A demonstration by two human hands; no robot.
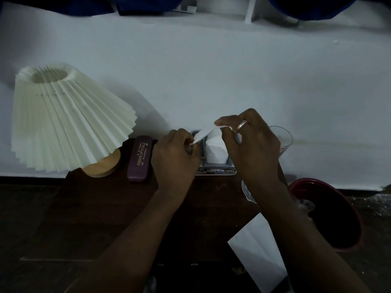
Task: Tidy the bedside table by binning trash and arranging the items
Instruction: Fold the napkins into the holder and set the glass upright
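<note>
I see L hand [175, 154] & R hand [251, 144] both pinching a white tissue [204, 134], stretched btwn them over grey holder [215, 164] on table [105, 208]; glasses case [140, 159] just left.

Table: dark brown wooden bedside top [105, 208], pushed against a white wall [211, 70].
Left end: lamp with cream pleated paper shade [67, 119] on a round pale wooden foot [103, 166].
Beside the foot: long purple hard spectacle case [139, 159] with gold lettering, lying flat, just to the right.
Back middle: flat printed plate marked OPEL [218, 171], under a grey plastic holder [215, 164] with white folded tissue [215, 151].
Back right: clear drinking glass [283, 140], upright, near the wall.
</note>
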